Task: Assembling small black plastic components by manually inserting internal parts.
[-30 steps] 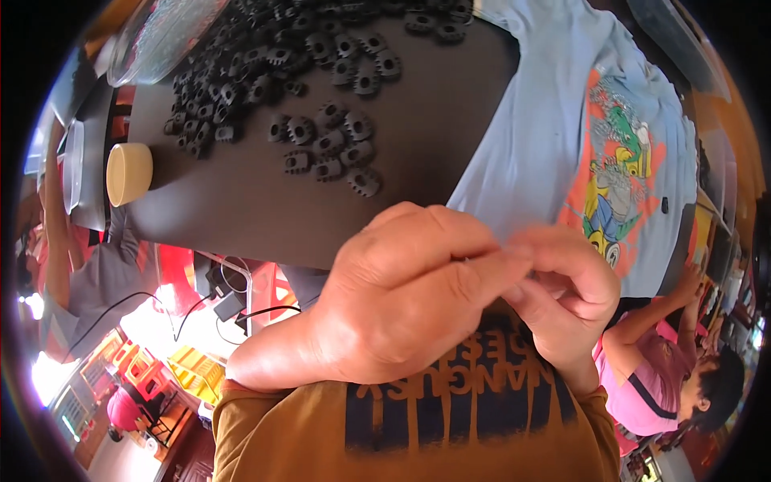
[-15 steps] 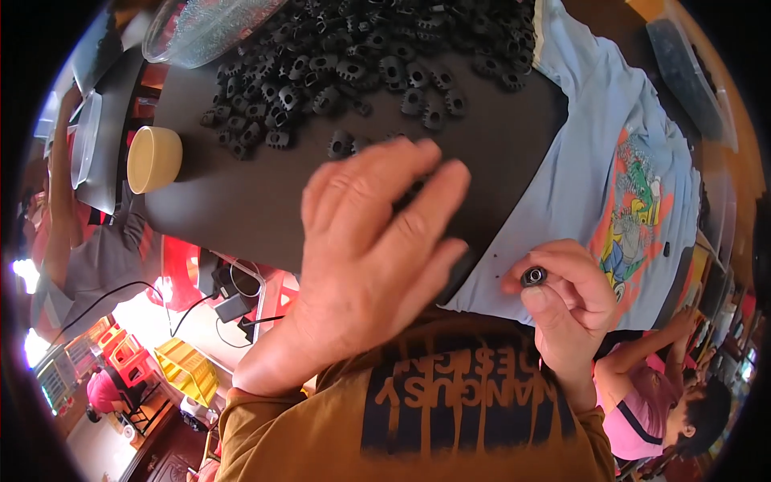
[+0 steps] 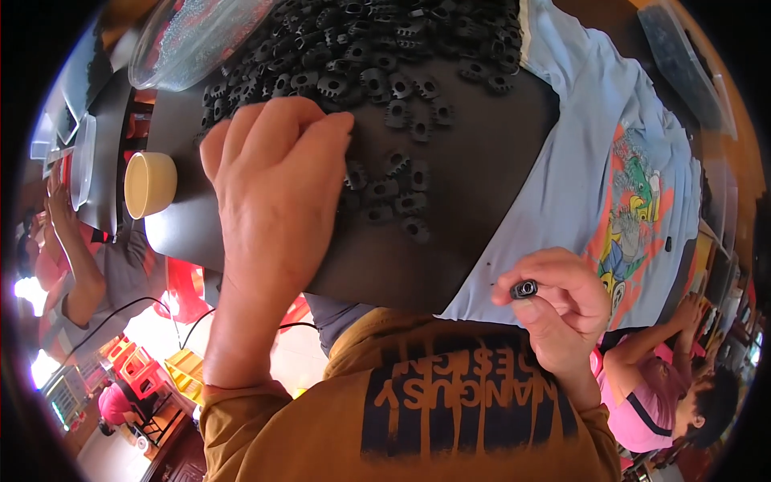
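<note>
My left hand (image 3: 277, 173) is bent over the near left edge of a pile of black toothed plastic parts (image 3: 353, 48), its fingers curled in. Its fingertips are hidden, so what they grip cannot be seen. Just right of it, several loose toothed parts (image 3: 412, 201) lie on the dark tabletop (image 3: 490, 153). Over the near edge of a light blue shirt (image 3: 554, 201), my right hand (image 3: 566, 301) pinches a small black plastic part (image 3: 524, 289) between thumb and forefinger. A shiny metal ring shows in the end of that part.
A yellowish cup (image 3: 151, 185) stands at the table's left. Behind it is a clear tub (image 3: 197, 40) of small shiny pieces. A clear bin (image 3: 687, 64) is at the far right. Other people sit nearby: one in a pink shirt (image 3: 642, 402) at right, another at left.
My left hand has moved left and away from me, its fingers curling in, which uncovers loose parts in the middle of the table. My right hand keeps its part and has shifted slightly left.
</note>
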Demonstrator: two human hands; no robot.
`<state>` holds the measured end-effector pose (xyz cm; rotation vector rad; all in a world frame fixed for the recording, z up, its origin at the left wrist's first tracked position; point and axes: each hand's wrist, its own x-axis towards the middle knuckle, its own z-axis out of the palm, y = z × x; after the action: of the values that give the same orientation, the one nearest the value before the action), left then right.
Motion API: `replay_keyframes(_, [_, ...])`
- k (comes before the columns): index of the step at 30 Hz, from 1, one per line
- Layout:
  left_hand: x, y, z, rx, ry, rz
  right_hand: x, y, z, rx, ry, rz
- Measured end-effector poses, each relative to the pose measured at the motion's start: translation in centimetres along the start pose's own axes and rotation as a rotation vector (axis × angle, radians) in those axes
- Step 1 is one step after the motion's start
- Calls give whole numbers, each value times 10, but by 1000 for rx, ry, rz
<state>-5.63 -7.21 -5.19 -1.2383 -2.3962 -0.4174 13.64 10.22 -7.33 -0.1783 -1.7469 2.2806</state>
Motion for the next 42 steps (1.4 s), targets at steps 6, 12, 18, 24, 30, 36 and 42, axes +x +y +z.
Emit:
replay_keyframes(6, [15, -4, -5, 56, -149, 42, 1, 0, 1, 30, 11, -14])
replay_keyframes(12, [26, 7, -6, 89, -254, 66, 0, -1, -1, 14, 13, -1])
replay_keyframes(18, [24, 23, -9, -180, -177, -57, 2, 2, 1, 79, 70, -11])
replay_keyframes(24, [10, 59, -28, -1095, -367, -405, 3, 6, -2, 38, 38, -84])
replay_keyframes(30, [9, 86, -35, -1411, -531, -689, 3, 5, -3, 18, 33, -128])
replay_keyframes(36, [-5, 81, -19, -1698, -477, -590, 4, 3, -2, 7, 51, -135])
replay_keyframes(42, [-10, 83, -19, -1826, -492, -690, 4, 8, -2, -43, 82, -194])
